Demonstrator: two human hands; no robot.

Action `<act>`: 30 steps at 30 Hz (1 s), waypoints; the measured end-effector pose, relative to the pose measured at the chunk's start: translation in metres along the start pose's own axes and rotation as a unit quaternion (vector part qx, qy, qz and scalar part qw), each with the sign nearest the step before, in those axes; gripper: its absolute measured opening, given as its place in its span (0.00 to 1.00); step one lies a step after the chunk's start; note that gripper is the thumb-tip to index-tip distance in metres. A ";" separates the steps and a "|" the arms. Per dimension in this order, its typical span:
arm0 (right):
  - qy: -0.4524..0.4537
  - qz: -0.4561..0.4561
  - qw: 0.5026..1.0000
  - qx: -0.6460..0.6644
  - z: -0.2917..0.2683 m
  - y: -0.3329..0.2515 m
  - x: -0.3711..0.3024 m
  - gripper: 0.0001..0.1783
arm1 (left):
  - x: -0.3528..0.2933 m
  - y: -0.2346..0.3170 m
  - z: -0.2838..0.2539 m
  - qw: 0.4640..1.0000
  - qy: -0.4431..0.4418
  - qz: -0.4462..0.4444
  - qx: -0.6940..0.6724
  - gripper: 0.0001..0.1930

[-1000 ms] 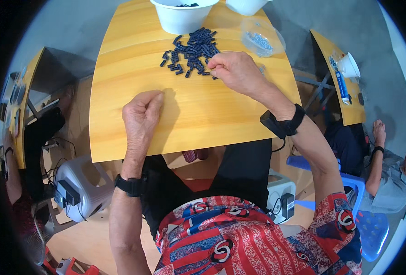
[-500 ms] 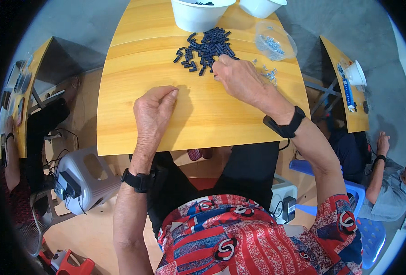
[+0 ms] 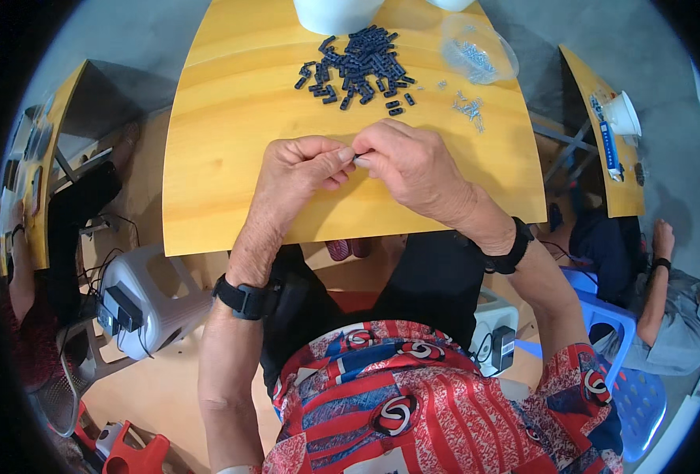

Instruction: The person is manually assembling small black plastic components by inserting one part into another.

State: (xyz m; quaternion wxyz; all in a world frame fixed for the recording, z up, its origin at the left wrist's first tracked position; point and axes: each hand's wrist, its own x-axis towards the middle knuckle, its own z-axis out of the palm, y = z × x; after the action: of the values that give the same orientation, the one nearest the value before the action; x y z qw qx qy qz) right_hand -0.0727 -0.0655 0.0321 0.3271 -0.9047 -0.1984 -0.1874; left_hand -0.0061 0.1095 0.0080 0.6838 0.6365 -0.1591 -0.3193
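Your L hand (image 3: 306, 167) & R hand (image 3: 413, 166) pinch a small dk piece (image 3: 356, 157), fingertips closed, mostly hiding it; blk parts (image 3: 362, 63) at 12 o'clock, white tub (image 3: 338, 14) beyond cut off.

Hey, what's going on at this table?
Someone is working bare-handed: the left hand and right hand meet above the wooden table, fingertips pinched around a small dark piece, mostly hidden. Beyond them lies a loose pile of black pieces. To its right, small silver parts lie scattered near a clear container holding more.
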 end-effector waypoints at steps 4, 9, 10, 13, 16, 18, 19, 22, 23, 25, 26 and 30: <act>0.021 0.071 0.995 0.063 0.008 0.000 -0.005 0.04 | -0.004 -0.002 0.003 1.000 0.008 0.017 0.004 0.10; 0.044 0.014 0.999 0.024 0.009 -0.004 -0.004 0.06 | -0.002 -0.002 -0.004 1.000 -0.027 0.008 0.009 0.10; 0.043 0.013 0.999 0.025 0.009 -0.005 -0.004 0.06 | -0.002 -0.003 -0.006 1.000 -0.025 0.008 0.008 0.10; 0.078 0.097 0.987 0.101 0.011 -0.012 -0.008 0.08 | -0.003 -0.004 -0.008 0.999 -0.013 0.003 -0.050 0.10; 0.091 0.163 0.970 0.153 0.015 -0.013 -0.010 0.08 | -0.004 -0.003 -0.007 0.999 -0.018 0.005 -0.050 0.10; 0.103 0.149 0.974 0.135 0.016 -0.014 -0.009 0.07 | -0.004 -0.003 -0.007 0.999 -0.016 0.008 -0.043 0.11; 0.102 0.148 0.974 0.136 0.016 -0.014 -0.008 0.07 | -0.004 -0.004 -0.007 0.999 -0.015 0.009 -0.043 0.11; 0.097 0.141 0.980 0.107 0.015 -0.014 -0.007 0.07 | -0.003 -0.007 -0.009 0.998 -0.028 0.008 -0.054 0.11; 0.103 0.123 0.983 0.092 0.015 -0.015 -0.006 0.07 | -0.003 -0.007 -0.009 0.998 -0.033 0.014 -0.042 0.11; 0.108 0.106 0.986 0.076 0.014 -0.015 -0.006 0.06 | -0.003 -0.007 -0.009 0.999 -0.039 0.020 -0.030 0.11; 0.107 0.093 0.988 0.056 0.013 -0.014 -0.005 0.06 | -0.003 -0.008 -0.008 0.998 -0.038 0.035 -0.023 0.11; 0.105 0.043 0.994 0.000 0.013 -0.012 -0.003 0.05 | -0.004 -0.008 -0.007 0.998 -0.012 0.060 -0.019 0.09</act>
State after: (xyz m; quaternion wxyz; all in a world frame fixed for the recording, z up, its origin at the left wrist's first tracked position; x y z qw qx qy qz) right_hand -0.0787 -0.0489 0.0278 0.3539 -0.8877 -0.1235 -0.2672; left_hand -0.0065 0.1169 0.0000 0.7119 0.6085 -0.1990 -0.2887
